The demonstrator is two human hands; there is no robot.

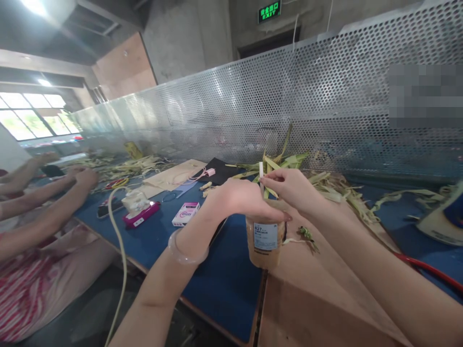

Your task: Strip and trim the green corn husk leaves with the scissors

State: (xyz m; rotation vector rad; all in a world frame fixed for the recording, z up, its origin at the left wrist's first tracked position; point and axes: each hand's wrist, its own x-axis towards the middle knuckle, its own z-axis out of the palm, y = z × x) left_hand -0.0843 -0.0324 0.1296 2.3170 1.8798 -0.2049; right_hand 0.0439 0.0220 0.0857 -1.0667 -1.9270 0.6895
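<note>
My left hand wraps round the top of a clear plastic cup of tan drink with a white label, held upright over the edge of a brown board. My right hand pinches a white straw that stands upright over the cup's lid. A pale bangle circles my left wrist. Both hands are closed on what they hold.
A blue-topped table carries a pink-and-white box, a magenta phone, cables and a black pad. Green and dried leaf strips lie by a perforated metal screen. Another person's arms rest at left. An iron sits right.
</note>
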